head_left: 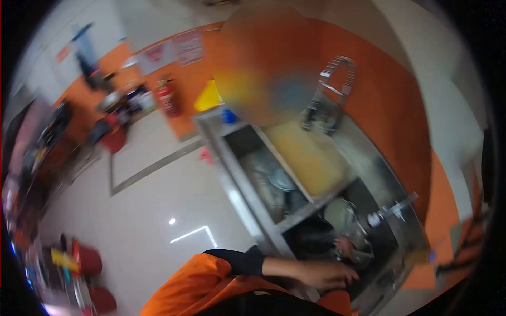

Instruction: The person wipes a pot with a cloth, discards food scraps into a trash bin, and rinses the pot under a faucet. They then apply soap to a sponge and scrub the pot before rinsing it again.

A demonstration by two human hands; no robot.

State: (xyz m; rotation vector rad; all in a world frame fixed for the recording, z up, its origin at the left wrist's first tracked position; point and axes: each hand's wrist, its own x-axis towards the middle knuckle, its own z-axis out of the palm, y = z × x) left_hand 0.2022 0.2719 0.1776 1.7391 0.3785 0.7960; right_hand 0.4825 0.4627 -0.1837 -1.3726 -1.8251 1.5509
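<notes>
At the near right of the scene, a steel sink unit (258,210) is set along an orange wall (390,126); the following items are recorded.

Left hand (328,276): extended from an orange sleeve (192,276) with a dark cuff (247,262), held over the near edge of the near basin; fingers partly spread, blurred; whether anything is gripped cannot be told.

Right hand (344,246): lowered into the near basin, partly hidden; placed just beside a metal bowl (362,258); neither contact nor grip can be made out.

Metal bowl: located in the near basin, on the right of the right hand; its outline is blurred.

Round pale dish (339,216): laid in the same basin, just beyond the bowl.

Tap (392,211): fixed at the right, projected over the near basin.

Far basin: separated by a steel divider (311,210); a pale round item (282,179) is contained at its left part, and its right part is covered by a tan, flat-looking surface (311,158).

Coiled spray tap (348,79): mounted at the far right.

Fire extinguisher (167,99): placed against the wall, far left.

Red bucket (87,258): stood on the pale floor (153,210), near left.
</notes>
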